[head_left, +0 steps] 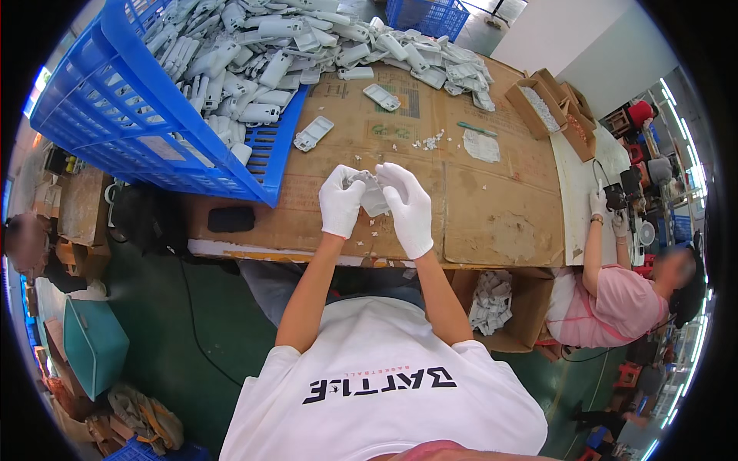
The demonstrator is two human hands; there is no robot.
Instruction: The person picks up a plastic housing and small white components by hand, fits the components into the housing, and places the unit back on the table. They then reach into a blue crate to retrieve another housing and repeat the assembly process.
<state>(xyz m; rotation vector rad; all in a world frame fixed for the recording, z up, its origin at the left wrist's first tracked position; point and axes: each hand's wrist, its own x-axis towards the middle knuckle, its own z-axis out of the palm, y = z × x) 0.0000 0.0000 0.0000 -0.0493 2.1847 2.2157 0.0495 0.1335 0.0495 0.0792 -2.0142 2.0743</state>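
Worktop (503, 203) of brown cardboard carries the whole job, and near its front edge the left hand (341, 201), in a white glove, has its grip clamped on a pale plastic piece (374, 197), held between the two hands. The right hand (407, 209), gloved alike, sits at the piece's other side, thumb and fingers bent toward it; whether its grip is together on the piece I cannot tell. Just beyond lie two white housings (314, 134), well apart from each other, with small white scraps (428, 141) to their right, then a green slim tool (477, 128) just beside a whitish sheet (481, 146). Farther back spreads a heap of similar white casings (277, 71), partly inside a tilted blue crate (165, 84) at the left. A dark pouch (231, 219) rests near the front edge, left of the hands.
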